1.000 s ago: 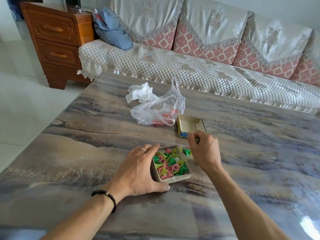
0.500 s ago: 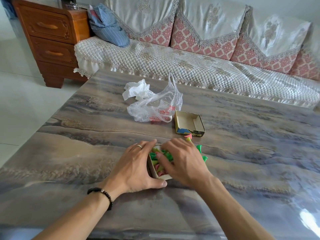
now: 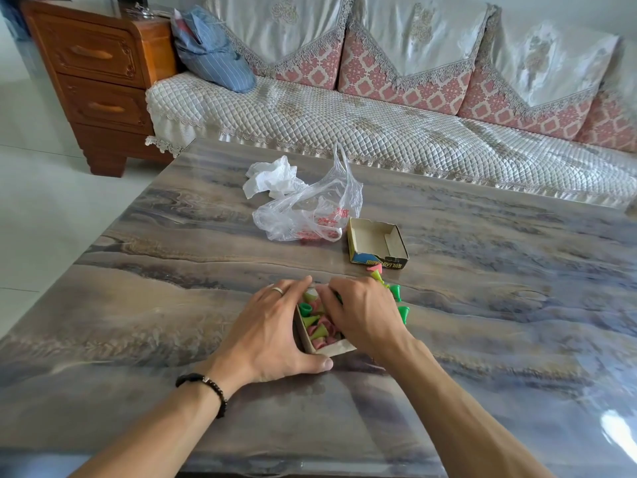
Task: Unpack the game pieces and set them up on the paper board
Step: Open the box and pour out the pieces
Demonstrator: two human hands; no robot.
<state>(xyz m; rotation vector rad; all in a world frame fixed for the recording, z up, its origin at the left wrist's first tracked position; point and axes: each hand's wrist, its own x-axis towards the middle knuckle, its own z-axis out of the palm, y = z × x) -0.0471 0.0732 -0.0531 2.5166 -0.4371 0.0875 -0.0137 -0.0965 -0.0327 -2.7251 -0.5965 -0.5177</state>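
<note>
Marbled grey and brown, the glossy counter [image 3: 482, 305] fills the near view, with a quilted white sofa [image 3: 344, 125] running along its far edge and a wooden drawer cabinet [image 3: 100, 81] standing off beyond the left hand's side. On the sofa's left end rests a blue striped bundle [image 3: 213, 53]. The left hand [image 3: 272, 336], ring on one finger and a dark bead bracelet [image 3: 206, 388] at the wrist, is cupped against the left wall of a small cardboard tray [image 3: 331, 348], thumb along the near edge and fingers curved round the far corner, holding it on the counter. Inside the tray lie the game pieces [image 3: 319, 326], small cones in pink, green and yellow. The right hand [image 3: 362, 315] reaches into the tray from the right with fingers curled down among the pieces; whether it has hold of one cannot be told. Just beyond the right hand's knuckles, a few loose pieces [image 3: 396, 298] lie on the counter, green, yellow and pink. Farther out from both hands sit a crumpled white tissue [image 3: 272, 177], a clear plastic bag [image 3: 310, 212] with red print, and, right of the bag, an empty open box lid [image 3: 377, 244].
</note>
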